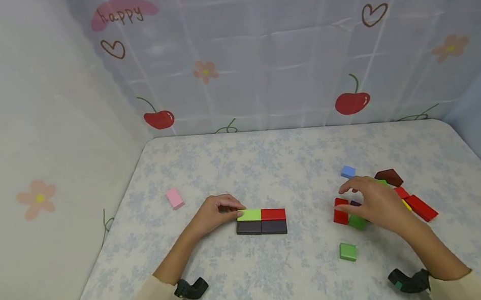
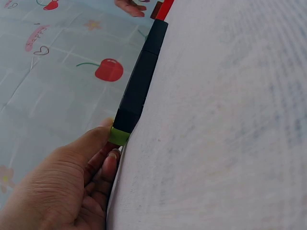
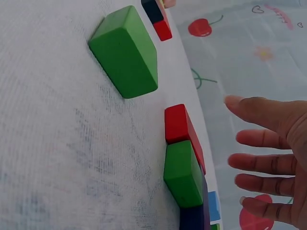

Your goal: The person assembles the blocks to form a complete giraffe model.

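Note:
My left hand (image 1: 219, 212) pinches the left end of a lime green block (image 1: 252, 215), thumb and fingertips at its edge. That block lies beside a red block (image 1: 273, 214), behind two dark blocks (image 1: 249, 227) laid end to end in front. In the left wrist view the thumb touches the lime green end (image 2: 120, 136). Over a cluster of blocks on the right hovers my right hand (image 1: 380, 207), fingers apart and holding nothing. Under it lie a red block (image 3: 180, 125), a green block (image 3: 183, 173) and a dark blue block (image 3: 193, 218).
A pink block (image 1: 175, 199) lies at the left. Nearer the front right sits a single green block (image 1: 347, 252). Beyond the right hand are a blue block (image 1: 348, 171), a brown block (image 1: 388, 178) and a long red block (image 1: 421, 207). Printed curtains (image 1: 255, 55) stand behind the table.

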`<state>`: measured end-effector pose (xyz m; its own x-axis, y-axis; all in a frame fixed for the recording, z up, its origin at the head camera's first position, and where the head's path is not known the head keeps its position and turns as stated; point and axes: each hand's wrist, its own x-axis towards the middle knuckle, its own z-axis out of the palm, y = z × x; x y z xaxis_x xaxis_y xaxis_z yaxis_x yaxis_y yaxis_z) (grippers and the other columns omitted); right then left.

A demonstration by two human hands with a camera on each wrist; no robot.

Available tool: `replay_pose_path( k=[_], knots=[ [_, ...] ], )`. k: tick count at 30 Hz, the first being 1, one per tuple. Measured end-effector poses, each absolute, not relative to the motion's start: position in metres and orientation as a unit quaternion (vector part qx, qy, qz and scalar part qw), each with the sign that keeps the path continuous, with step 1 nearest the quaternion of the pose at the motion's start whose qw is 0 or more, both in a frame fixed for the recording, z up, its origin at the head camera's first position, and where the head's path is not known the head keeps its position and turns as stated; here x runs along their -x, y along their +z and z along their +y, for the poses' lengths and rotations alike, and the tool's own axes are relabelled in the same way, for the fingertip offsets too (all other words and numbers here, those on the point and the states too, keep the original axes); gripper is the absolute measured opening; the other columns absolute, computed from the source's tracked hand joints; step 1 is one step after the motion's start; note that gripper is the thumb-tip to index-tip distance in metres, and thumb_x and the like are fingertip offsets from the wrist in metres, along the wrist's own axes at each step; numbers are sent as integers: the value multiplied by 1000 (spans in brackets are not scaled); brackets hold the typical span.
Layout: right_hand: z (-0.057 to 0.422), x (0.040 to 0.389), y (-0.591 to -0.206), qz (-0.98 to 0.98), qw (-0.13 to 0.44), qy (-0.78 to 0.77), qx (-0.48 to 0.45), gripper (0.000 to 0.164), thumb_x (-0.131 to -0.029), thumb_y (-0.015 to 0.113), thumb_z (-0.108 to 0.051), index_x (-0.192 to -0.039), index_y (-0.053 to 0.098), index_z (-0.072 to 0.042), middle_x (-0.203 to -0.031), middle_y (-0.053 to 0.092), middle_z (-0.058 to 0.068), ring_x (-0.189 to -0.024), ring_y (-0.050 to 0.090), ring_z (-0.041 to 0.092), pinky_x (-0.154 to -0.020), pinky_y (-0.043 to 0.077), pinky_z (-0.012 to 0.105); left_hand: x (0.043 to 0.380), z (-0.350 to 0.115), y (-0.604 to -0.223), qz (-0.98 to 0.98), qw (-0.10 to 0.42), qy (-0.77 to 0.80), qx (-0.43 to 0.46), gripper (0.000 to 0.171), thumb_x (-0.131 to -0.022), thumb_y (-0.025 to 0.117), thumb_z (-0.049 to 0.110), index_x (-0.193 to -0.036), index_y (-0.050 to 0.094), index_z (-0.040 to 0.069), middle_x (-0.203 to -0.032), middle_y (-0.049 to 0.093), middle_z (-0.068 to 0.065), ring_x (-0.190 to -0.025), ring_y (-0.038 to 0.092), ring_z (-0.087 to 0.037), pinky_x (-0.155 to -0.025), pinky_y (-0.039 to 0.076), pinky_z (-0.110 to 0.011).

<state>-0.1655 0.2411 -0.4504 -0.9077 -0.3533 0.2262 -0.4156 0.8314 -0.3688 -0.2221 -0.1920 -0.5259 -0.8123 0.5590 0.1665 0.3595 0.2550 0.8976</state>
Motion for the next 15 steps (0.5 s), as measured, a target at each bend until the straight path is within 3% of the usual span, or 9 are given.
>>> replay_pose_path(
  k=[6,15],
  knots=[
    [246,169,-454,-961,26,186,-201,38,-77,91,-33,-103,75,-12,-107,72,12,-99,64,32,-77,58,49,222,-191,-526,784,89,541,-290,16,-91,78,13,-106,82,16,-103,73,-1,-92,67,-19,-74,54,-29],
    [243,169,-459,-964,-15,172,-201,43,-72,93,-42,-98,72,-15,-100,70,3,-86,56,19,-69,55,36,208,-185,-496,779,89,549,-290,17,-90,74,-3,-107,79,-1,-103,73,-14,-88,66,-23,-71,52,-26]
  ],
)
